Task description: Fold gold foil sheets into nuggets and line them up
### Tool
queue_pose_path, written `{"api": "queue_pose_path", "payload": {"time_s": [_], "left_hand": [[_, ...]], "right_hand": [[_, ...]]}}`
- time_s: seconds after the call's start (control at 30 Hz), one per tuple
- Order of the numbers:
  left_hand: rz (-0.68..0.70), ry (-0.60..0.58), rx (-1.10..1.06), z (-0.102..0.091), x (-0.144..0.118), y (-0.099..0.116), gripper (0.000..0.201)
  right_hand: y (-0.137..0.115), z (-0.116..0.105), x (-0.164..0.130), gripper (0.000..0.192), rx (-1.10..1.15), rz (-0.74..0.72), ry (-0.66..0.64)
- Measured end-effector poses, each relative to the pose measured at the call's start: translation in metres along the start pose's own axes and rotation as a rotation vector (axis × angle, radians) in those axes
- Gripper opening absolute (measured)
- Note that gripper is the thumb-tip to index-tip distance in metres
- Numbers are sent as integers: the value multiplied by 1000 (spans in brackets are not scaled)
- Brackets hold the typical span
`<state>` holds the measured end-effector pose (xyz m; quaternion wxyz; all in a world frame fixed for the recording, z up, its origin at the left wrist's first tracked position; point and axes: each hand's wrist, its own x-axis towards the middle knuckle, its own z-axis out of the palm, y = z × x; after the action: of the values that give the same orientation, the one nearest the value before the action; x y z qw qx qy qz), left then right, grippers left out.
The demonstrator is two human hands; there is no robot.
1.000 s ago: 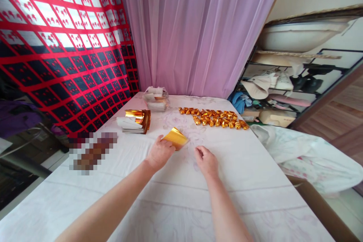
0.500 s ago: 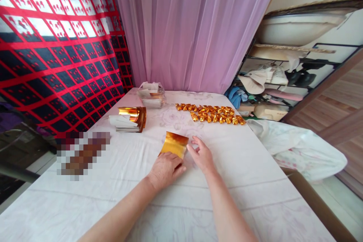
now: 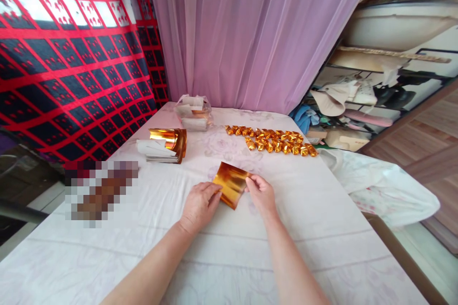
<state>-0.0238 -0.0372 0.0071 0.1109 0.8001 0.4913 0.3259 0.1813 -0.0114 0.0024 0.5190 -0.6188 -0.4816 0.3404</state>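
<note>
Both hands met at the middle of the white cloth-covered table (image 3: 250, 257), one on each side of a single gold foil sheet (image 3: 231, 186). Left hand (image 3: 199, 204) lay knuckles-up, its fingers closed on the sheet's near-left edge; right hand (image 3: 262, 191) pinched the right edge between thumb and fingertips. Sheet sat directly between the two, just beyond the knuckles, tilted up off the cloth rather than lying flat; whether its near corner touched the cloth could not be told. Long axis ran roughly from far-left to near-right, a shallow diagonal across the gap between the hands. Neither hand was nearer than the other: each already had contact, the left lower and nearer, the right slightly farther and higher. Well apart on the far left lay a stack of white-backed foil sheets (image 3: 162, 147) with the top ones curled to show gold. Beyond that, near the pink curtain (image 3: 250, 33), stood a clear packet of more sheets (image 3: 193, 112). To the far right of the held sheet ran a double row of folded gold pieces (image 3: 274, 139), touching one another, well clear of both hands.
</note>
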Motion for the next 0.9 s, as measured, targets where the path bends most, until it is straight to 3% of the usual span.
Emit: {"api": "queue_pose_path", "payload": {"time_s": [0.33,0.6,0.73,0.9], "left_hand": [[-183,176,-72,-4,6,-15,28],[-150,126,-180,-3,4,-16,38],[-141,114,-179,-1,5,-17,45],[-173,103,-167,-4,6,-16,37]], "right_hand": [[-5,0,3,41,221,129,1],[-8,-2,5,44,299,163,-12],[-10,-3,5,37,308,142,-11],[-18,-6,5,38,327,109,45]]}}
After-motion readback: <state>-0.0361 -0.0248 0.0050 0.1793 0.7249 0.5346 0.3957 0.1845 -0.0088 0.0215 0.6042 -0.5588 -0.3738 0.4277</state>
